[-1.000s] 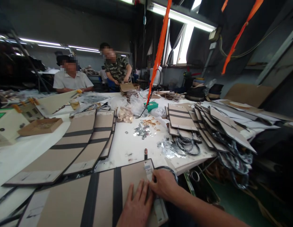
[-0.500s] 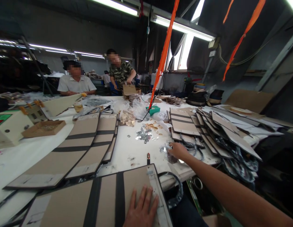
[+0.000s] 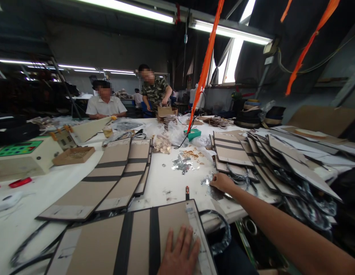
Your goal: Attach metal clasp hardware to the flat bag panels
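My left hand (image 3: 180,252) lies flat, fingers spread, on a beige panel (image 3: 97,244) with black stripes, a dark edge and a pale strip at its right end. A plastic-wrapped handle (image 3: 223,233) loops out from the panel's right side. Further off to the right, my right hand (image 3: 222,181) has its fingers bent together at a small heap of shiny metal pieces (image 3: 206,180). What sits between those fingertips is too small to make out. A short tool with a red and black end (image 3: 187,191) stands just beyond the panel.
Similar panels are stacked at left (image 3: 108,183) and right (image 3: 231,149). Silver plates (image 3: 181,166) and gold-coloured parts (image 3: 191,154) lie mid-table. A cardboard tray (image 3: 74,156) sits beside a cream machine (image 3: 28,160). Orange strips (image 3: 204,68) hang down. Two people are across the table.
My view has swung a little to the left, so everything sits further right. My left hand stays flat on the panel, and my right hand stays at the metal pieces.
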`<control>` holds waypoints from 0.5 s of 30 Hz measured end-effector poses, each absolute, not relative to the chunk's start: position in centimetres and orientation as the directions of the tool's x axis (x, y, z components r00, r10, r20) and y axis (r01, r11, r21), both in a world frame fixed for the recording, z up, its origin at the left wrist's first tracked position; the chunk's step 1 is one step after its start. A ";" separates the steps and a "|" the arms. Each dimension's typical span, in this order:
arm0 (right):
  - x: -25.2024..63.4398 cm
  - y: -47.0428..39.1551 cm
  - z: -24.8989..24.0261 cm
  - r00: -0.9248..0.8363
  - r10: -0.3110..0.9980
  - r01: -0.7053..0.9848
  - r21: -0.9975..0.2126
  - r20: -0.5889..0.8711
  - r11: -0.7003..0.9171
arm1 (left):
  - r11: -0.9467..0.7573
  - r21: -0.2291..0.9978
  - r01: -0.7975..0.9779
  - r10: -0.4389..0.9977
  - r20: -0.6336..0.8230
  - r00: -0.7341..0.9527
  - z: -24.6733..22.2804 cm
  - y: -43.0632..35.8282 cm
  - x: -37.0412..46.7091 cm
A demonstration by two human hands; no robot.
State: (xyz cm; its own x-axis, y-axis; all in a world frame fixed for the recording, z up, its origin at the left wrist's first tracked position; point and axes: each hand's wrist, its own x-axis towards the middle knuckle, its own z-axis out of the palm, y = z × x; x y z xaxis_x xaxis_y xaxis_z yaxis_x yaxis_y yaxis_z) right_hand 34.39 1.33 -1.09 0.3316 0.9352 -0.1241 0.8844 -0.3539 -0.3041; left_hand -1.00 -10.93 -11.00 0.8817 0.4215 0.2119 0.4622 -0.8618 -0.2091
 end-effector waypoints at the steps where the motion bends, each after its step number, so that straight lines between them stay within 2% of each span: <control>1: 34.5 1.3 -1.1 0.322 0.938 0.885 -0.312 -0.125 -0.346 | -0.861 -0.188 0.472 0.440 0.189 0.878 -11.1 -11.0 -0.9; 8: 34.7 1.4 -1.0 0.318 0.938 0.856 -0.383 -0.140 -0.347 | -0.856 -0.146 0.496 0.481 0.124 0.868 -11.6 -11.2 -0.5; 12: 34.8 1.7 -1.0 0.337 0.918 0.772 -0.496 -0.210 -0.397 | -0.803 -0.142 0.578 0.569 0.104 0.816 -10.6 -11.8 -0.3; 15: 34.9 1.7 -0.8 0.359 0.903 0.677 -0.600 -0.237 -0.426 | -0.826 -0.116 0.551 0.546 0.077 0.834 -10.0 -11.9 -0.4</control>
State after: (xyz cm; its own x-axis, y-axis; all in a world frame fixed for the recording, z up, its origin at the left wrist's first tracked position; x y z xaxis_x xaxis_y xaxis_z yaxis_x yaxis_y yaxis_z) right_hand 34.86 1.71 -0.77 0.3587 0.9030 -0.2366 0.6773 -0.4262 -0.5997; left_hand -0.38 -11.91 -9.96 0.8343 0.5459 0.0768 0.5513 -0.8261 -0.1163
